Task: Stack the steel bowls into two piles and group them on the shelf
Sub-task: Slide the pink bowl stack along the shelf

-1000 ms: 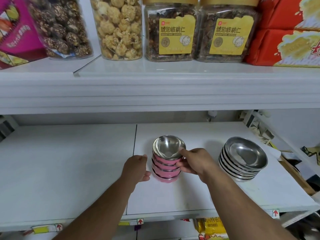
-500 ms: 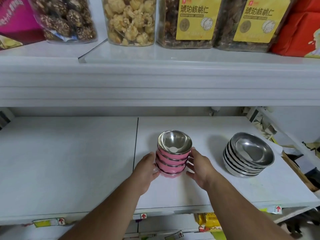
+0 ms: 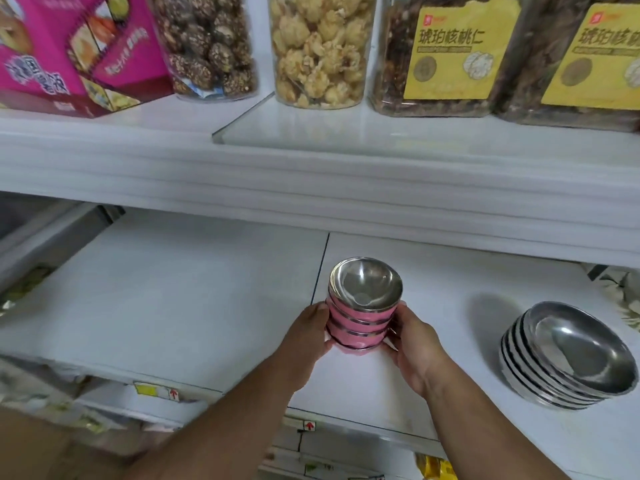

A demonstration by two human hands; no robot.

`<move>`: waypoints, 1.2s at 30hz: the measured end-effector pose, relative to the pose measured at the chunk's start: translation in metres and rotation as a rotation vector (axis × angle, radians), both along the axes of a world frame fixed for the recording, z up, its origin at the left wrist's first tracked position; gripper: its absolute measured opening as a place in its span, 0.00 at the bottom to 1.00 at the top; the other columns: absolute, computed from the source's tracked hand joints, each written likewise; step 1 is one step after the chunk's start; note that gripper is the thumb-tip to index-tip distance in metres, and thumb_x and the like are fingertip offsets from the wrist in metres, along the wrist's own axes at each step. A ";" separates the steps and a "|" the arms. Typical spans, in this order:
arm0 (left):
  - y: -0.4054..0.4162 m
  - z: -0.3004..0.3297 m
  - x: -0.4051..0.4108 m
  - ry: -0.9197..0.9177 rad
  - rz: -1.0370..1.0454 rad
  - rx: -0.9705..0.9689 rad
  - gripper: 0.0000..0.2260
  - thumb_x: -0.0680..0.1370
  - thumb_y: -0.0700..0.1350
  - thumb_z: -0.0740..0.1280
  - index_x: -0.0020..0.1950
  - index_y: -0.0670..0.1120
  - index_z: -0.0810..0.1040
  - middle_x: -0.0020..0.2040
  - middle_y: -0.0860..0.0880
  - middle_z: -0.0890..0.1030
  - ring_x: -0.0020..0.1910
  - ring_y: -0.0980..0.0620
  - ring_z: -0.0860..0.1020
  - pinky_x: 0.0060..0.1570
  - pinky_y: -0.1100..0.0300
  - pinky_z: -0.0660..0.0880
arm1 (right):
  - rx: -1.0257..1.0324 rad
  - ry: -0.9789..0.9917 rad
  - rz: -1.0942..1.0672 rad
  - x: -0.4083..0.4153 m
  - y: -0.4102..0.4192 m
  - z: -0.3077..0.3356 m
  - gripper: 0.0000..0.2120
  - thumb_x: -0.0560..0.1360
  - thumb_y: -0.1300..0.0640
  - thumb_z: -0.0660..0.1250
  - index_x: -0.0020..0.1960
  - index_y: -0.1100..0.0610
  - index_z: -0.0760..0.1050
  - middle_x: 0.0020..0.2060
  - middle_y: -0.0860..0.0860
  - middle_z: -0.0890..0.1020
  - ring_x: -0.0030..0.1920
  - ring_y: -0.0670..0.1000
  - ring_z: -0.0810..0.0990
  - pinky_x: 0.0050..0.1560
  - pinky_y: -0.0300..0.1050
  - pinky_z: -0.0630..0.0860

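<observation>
Pink bowl stack [image 3: 360,320], near the middle of the white shelf [image 3: 194,299], looks light, rigid and slick; your left hand [image 3: 308,332] and right hand [image 3: 414,341] clasp its sides, so keep low. The steel pile [image 3: 564,355] sits well apart right, open shelf between.

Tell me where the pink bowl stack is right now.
The pink bowl stack sits mid-frame on the lower shelf, just right of the panel seam, held between the left hand and right hand; the plain steel stack stands apart to its right.
</observation>
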State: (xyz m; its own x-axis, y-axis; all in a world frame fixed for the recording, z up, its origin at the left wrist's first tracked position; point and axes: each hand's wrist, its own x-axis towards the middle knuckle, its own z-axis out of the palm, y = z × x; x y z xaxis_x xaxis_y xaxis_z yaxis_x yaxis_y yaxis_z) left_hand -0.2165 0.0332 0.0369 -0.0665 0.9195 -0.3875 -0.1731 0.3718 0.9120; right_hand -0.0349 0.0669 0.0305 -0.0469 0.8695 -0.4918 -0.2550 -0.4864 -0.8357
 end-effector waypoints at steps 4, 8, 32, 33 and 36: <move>-0.002 0.003 -0.028 0.018 0.026 0.026 0.17 0.84 0.50 0.57 0.47 0.55 0.85 0.56 0.51 0.84 0.60 0.54 0.79 0.62 0.53 0.74 | -0.003 0.027 0.058 -0.031 0.002 0.005 0.17 0.84 0.49 0.61 0.52 0.55 0.87 0.44 0.47 0.91 0.57 0.50 0.84 0.66 0.53 0.78; 0.002 0.000 -0.065 0.030 0.012 0.061 0.17 0.83 0.51 0.58 0.46 0.59 0.86 0.51 0.59 0.86 0.54 0.62 0.82 0.56 0.55 0.76 | 0.010 0.040 0.092 -0.064 0.004 0.008 0.17 0.84 0.49 0.61 0.51 0.55 0.86 0.38 0.44 0.90 0.52 0.48 0.84 0.66 0.52 0.78; 0.036 -0.036 -0.178 0.005 -0.122 0.015 0.16 0.85 0.50 0.56 0.63 0.50 0.81 0.60 0.54 0.85 0.60 0.59 0.81 0.64 0.56 0.73 | -0.028 -0.080 -0.043 -0.174 0.010 -0.019 0.20 0.85 0.47 0.58 0.53 0.55 0.87 0.49 0.51 0.91 0.52 0.47 0.87 0.57 0.46 0.81; 0.035 -0.038 -0.178 0.007 -0.106 0.010 0.15 0.85 0.50 0.57 0.65 0.49 0.79 0.62 0.53 0.83 0.62 0.57 0.79 0.68 0.53 0.71 | -0.025 -0.089 -0.050 -0.174 0.007 -0.019 0.21 0.85 0.47 0.58 0.54 0.59 0.86 0.52 0.54 0.90 0.55 0.50 0.86 0.60 0.48 0.81; 0.027 -0.048 -0.178 0.007 -0.055 -0.006 0.16 0.84 0.50 0.59 0.71 0.49 0.74 0.67 0.52 0.77 0.66 0.56 0.74 0.72 0.50 0.68 | -0.004 -0.128 -0.029 -0.177 -0.004 -0.025 0.23 0.85 0.48 0.56 0.61 0.67 0.78 0.41 0.52 0.81 0.60 0.55 0.83 0.71 0.56 0.74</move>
State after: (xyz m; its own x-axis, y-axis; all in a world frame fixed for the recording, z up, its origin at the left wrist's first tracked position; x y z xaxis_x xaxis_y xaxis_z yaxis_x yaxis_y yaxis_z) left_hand -0.3945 0.0603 -0.0110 -0.0191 0.9193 -0.3931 -0.1460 0.3864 0.9107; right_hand -0.2117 0.0626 0.0050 0.0414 0.8676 -0.4956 -0.1600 -0.4838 -0.8604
